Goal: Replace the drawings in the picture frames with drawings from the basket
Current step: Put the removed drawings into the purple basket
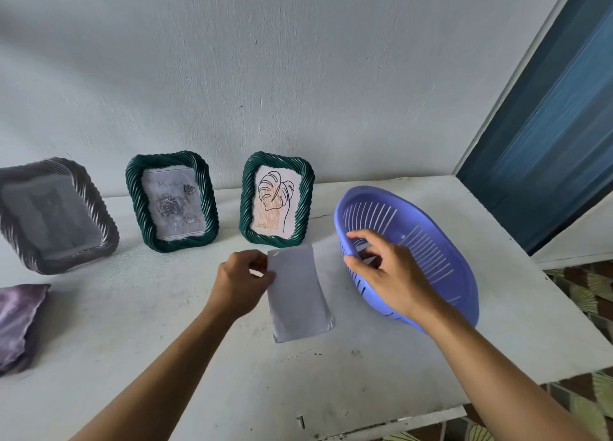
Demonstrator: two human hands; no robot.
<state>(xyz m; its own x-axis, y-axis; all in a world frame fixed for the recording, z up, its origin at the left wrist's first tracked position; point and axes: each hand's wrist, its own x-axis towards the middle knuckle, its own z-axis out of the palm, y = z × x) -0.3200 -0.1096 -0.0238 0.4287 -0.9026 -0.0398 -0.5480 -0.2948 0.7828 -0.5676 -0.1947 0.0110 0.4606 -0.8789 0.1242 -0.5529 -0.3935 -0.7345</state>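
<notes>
Three twisted-rim picture frames stand along the wall: a grey frame point(56, 215) at the left, a green frame with a rose drawing point(172, 202) in the middle, and a green frame with a leaf drawing point(277, 198) to its right. My left hand point(242, 281) pinches the upper left edge of a blank-side-up sheet of paper point(297, 294) lying on the white table point(132, 324). My right hand point(388, 271) reaches over the near rim into the tilted blue slotted basket point(431, 248), fingers spread; white paper shows under them inside.
A purple cloth point(18, 321) lies at the table's left edge. The table's right edge meets a blue door point(547, 135), and patterned floor tiles point(583, 294) show beyond the right and front edges. A dark screw point(302, 422) sticks up near the front edge.
</notes>
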